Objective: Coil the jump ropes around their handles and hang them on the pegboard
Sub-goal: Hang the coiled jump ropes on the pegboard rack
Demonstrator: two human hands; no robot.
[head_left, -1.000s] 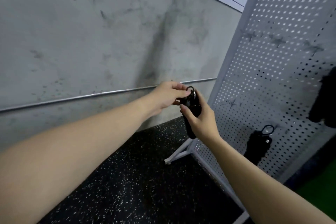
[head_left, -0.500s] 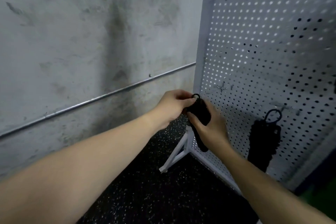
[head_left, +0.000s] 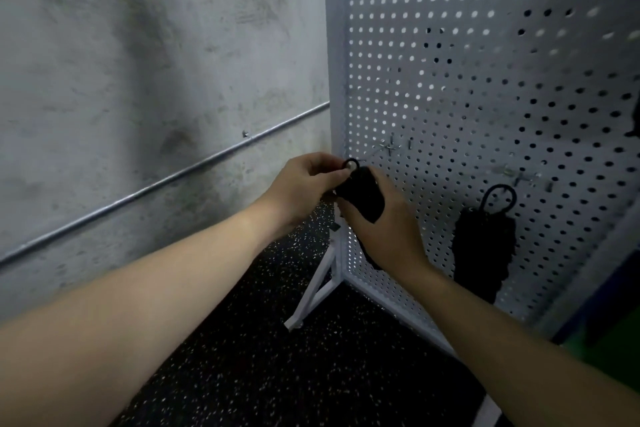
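I see my right hand (head_left: 381, 229) gripping one black coiled jump rope (head_left: 362, 196) while my left hand (head_left: 304, 189) pinches its small top loop (head_left: 350, 164) just before the white pegboard (head_left: 450, 87), where a second coiled rope (head_left: 485, 246) hangs from a hook (head_left: 512, 173)

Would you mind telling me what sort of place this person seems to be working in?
Probably a gym or sports equipment storage corner. The floor is black speckled rubber, a white freestanding pegboard stands against a bare concrete wall, and a coiled jump rope already hangs on it.
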